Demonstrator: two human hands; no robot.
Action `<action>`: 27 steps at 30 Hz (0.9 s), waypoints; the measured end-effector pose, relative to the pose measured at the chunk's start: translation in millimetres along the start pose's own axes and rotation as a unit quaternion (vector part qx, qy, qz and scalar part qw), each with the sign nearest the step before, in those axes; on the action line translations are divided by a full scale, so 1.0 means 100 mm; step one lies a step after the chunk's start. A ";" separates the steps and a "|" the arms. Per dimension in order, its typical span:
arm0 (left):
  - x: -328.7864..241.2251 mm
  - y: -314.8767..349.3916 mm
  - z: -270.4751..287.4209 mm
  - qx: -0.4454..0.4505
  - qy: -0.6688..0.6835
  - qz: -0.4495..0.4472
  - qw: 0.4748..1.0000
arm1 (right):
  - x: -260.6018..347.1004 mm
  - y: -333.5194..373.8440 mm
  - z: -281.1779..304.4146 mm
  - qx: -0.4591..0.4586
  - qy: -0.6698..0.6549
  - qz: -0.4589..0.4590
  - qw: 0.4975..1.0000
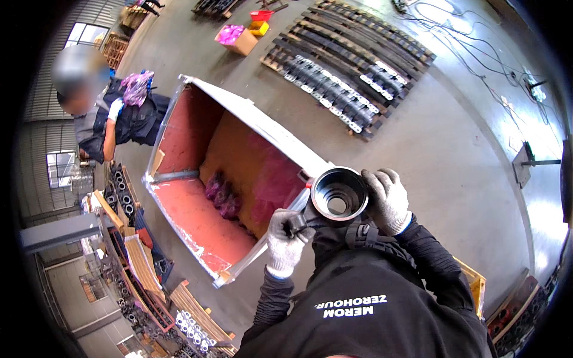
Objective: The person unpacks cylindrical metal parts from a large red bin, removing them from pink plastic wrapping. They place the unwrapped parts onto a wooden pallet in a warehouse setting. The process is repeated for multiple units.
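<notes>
A black round metal housing (323, 189), hollow with a stepped bore, is held up in front of my torso, its wide mouth facing up. My left hand (285, 243), in a grey-white work glove, is closed round a short black stub on its left side. Against the right of its rim, my gloved right hand (388, 201) grips with curled fingers. Just left of the housing stands a large open crate (245, 107) with reddish inner walls and a brown bottom. Several parts wrapped in purple plastic (222, 196) lie inside, with a loose purple sheet (274, 185) nearby.
Across the crate, a co-worker (113, 113) holds a purple plastic bundle (137, 88). Slatted pallets (352, 65) carry rows of black metal parts at the back. A carton (237, 40) and yellow bin (258, 28) stand behind. Cables (477, 65) trail over the floor at far right.
</notes>
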State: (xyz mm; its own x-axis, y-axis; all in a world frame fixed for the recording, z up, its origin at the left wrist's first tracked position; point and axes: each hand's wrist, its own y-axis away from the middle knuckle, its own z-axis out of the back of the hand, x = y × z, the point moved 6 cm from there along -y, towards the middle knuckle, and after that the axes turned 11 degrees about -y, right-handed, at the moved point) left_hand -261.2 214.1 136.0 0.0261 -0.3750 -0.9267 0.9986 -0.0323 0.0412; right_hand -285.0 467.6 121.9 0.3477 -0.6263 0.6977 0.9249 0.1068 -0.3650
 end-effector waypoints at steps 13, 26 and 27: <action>-0.82 -1.09 -1.16 0.055 -0.026 -0.026 0.998 | -1.77 0.07 0.13 -0.178 -0.572 -0.321 0.733; -0.32 -2.52 -1.95 0.021 0.073 0.283 0.956 | -2.38 -0.89 0.84 -0.016 -0.542 -0.480 0.689; -0.29 -2.57 -1.95 0.013 0.072 0.285 0.956 | -2.39 -0.99 0.85 0.002 -0.522 -0.500 0.691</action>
State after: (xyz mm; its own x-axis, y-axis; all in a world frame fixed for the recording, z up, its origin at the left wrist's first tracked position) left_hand -509.7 413.8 80.0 0.5734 -0.2066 -0.7928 0.8189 0.1161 0.5620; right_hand -446.4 672.9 43.7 -0.5450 0.5098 0.6657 0.7834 0.0268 0.6209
